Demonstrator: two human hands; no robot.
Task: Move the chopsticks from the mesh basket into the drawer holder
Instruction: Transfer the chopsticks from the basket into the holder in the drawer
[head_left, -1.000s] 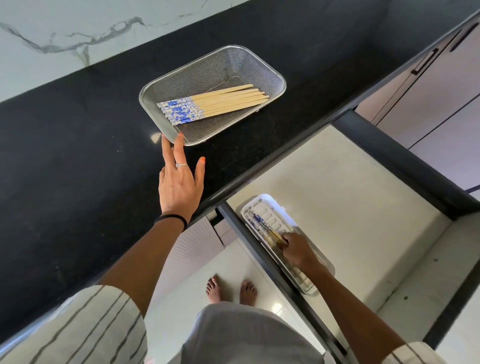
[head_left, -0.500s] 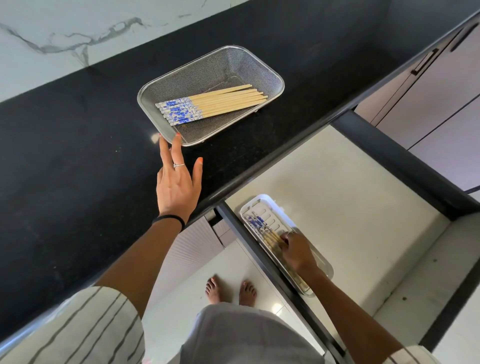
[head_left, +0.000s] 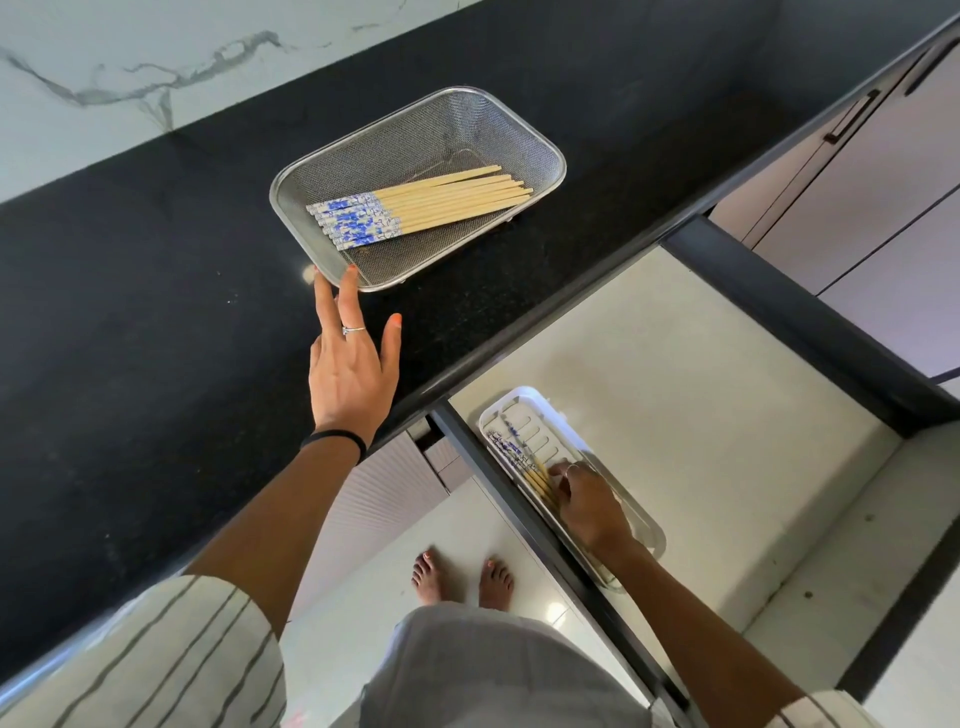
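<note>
My left hand (head_left: 353, 364) has crept forward, spread fingertips now touching the mesh basket (head_left: 540, 150) rim on the tabletop (head_left: 130, 338). My right hand (head_left: 589, 506) has lowered its chopsticks into the drawer holder (head_left: 530, 400), grip loosely curled on them. Most chopsticks (head_left: 415, 205) await transfer.

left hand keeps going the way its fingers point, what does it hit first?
Probably the near rim of the mesh basket; the left hand has fingertips right at it. Whether they already touch is unclear.
</note>
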